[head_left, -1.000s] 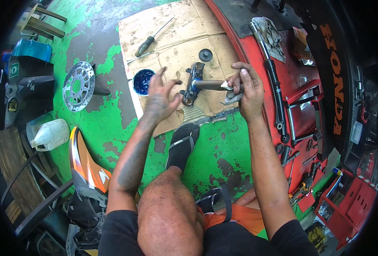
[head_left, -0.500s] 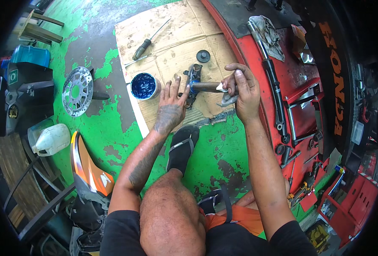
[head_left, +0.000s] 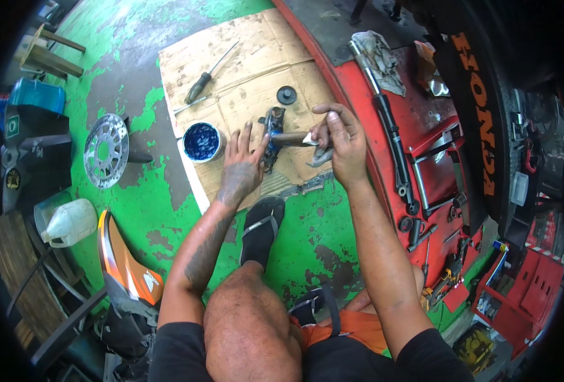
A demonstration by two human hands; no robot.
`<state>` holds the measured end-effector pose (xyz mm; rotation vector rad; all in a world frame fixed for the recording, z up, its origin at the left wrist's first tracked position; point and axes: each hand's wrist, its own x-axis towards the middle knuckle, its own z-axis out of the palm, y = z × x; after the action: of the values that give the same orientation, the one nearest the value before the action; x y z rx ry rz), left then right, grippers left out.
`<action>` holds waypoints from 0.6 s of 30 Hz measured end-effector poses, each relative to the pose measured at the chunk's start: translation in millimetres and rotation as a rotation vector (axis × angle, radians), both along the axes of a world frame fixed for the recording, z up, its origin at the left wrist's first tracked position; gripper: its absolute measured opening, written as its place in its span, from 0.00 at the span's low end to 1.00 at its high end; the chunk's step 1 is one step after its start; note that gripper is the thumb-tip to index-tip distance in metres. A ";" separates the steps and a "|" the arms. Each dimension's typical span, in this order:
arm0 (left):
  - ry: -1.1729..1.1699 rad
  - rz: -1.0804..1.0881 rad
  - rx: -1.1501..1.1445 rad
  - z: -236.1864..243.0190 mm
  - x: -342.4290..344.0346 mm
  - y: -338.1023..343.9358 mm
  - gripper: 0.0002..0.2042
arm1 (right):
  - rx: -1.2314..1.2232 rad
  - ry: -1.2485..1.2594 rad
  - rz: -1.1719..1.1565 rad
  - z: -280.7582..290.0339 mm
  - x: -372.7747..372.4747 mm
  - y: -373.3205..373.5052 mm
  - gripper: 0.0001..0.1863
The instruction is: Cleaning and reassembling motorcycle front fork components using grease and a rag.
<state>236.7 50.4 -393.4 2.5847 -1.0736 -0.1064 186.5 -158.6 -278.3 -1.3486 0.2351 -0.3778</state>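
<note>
On a cardboard sheet lies what looks like a motorcycle steering stem (head_left: 290, 139), its brown metal tube pointing right, with blue grease around its base at the dark clamp end. My left hand (head_left: 241, 172), smudged dark, has its fingers spread beside the clamp end, fingertips close to or touching it. At the tube's other end, my right hand (head_left: 344, 143) is closed on a grey-white rag (head_left: 320, 156), thumb and fingers bent. An open tub of blue grease (head_left: 201, 142) stands just left of my left hand. A round black cap (head_left: 286, 95) lies beyond the stem.
A screwdriver (head_left: 199, 86) lies on the cardboard (head_left: 256, 44). To the right, a red platform (head_left: 383, 146) bears a shock-like rod (head_left: 390, 134), a cloth and several tools. On the green floor at left are a brake disc (head_left: 105, 151), a white jug (head_left: 70, 223) and an orange fairing (head_left: 129, 264).
The view has shifted, so the whole scene sits slightly farther left in the picture. Both hands keep nearly the same places at the stem, the rag still in the right one.
</note>
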 end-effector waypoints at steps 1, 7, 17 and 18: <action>0.006 0.037 0.003 -1.3 -5.8 -0.4 0.34 | 0.010 -0.004 0.012 1.3 1.4 -1.8 0.13; 0.074 -0.010 -0.212 6.1 -16.9 -24.1 0.27 | 0.216 0.092 -0.010 7.2 -15.3 -24.6 0.12; 0.207 0.273 -0.446 34.4 -40.9 53.9 0.40 | 0.091 -0.216 0.228 -29.8 15.5 19.2 0.16; 0.292 0.374 -0.864 36.0 -29.6 44.9 0.42 | -0.307 -0.029 -0.094 -35.7 -14.3 -1.8 0.19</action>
<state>207.2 95.3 -357.4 1.8498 -0.3760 0.0619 172.2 -160.4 -314.0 -1.6359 0.2235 -0.5278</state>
